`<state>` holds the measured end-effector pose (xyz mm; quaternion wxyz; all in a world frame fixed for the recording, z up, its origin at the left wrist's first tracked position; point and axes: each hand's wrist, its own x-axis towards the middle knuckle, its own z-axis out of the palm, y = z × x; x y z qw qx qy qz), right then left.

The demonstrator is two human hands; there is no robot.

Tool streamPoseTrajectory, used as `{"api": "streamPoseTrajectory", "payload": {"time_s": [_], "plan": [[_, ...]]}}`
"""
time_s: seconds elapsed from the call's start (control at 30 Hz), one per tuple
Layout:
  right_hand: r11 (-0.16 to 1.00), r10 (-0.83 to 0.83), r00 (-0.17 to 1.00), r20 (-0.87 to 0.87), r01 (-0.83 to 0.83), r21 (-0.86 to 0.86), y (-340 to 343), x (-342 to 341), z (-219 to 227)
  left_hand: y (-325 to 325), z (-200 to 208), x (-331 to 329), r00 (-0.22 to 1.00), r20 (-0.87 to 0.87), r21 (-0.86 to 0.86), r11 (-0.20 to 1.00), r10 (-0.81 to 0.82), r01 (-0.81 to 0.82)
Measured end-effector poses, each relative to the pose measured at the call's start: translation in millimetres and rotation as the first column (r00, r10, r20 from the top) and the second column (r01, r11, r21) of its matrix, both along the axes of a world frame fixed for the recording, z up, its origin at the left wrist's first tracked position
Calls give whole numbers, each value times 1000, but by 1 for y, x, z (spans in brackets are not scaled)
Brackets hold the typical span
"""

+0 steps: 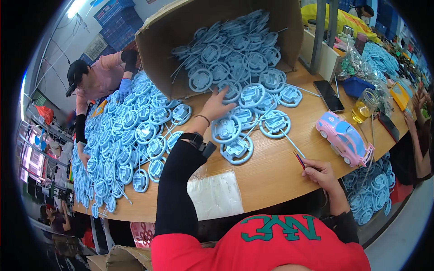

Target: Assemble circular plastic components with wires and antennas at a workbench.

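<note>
My left hand (pixel 216 107) reaches to the mouth of a tilted cardboard box (pixel 156 58), fingers apart on light blue plastic steering wheels (pixel 229 90) spilling out of it. Whether it grips one of them I cannot see. At the right, my right hand (pixel 320 174) pinches the end of a pale cable (pixel 291 143), near its bare coloured wires (pixel 299 159). That cable runs to a single round steering wheel (pixel 275 123) lying flat on the wooden table (pixel 280 180). More wheels lie close to my left wrist, some overlapping.
A large heap of the same wheels (pixel 122 131) covers the table's left, where a co-worker (pixel 97 81) handles them. A clear plastic bag (pixel 215 196) lies near me. To the right are a pink toy car (pixel 346 139), a black phone (pixel 328 95) and a cup of yellow liquid (pixel 364 106).
</note>
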<state>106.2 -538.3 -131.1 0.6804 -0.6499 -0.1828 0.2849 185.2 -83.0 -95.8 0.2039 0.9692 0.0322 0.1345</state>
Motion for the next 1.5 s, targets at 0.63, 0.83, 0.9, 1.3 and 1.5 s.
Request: {"api": "streamPoseTrajectory", "payload": {"time_s": [0.63, 0.83, 0.9, 1.3, 1.5], "plan": [[1000, 6, 999, -45, -6, -3, 2, 2, 0, 128, 42, -1, 874, 462, 472, 792, 152, -387], [999, 35, 999, 11, -35, -5, 7, 3, -5, 98, 138, -59, 668, 744, 350, 858, -10, -376], [996, 14, 997, 70, -8, -87, 0, 0, -1, 45, 152, -70, 749, 645, 56, 969, 149, -241], [961, 178, 569, 803, 74, -265, 67, -23, 50, -127, 42, -137, 972, -59, -858, 510, -226, 66], [943, 221, 492, 842, 114, -314, 71, -21, 48, -134, 20, -155, 975, -49, -940, 341, -215, 28]]}}
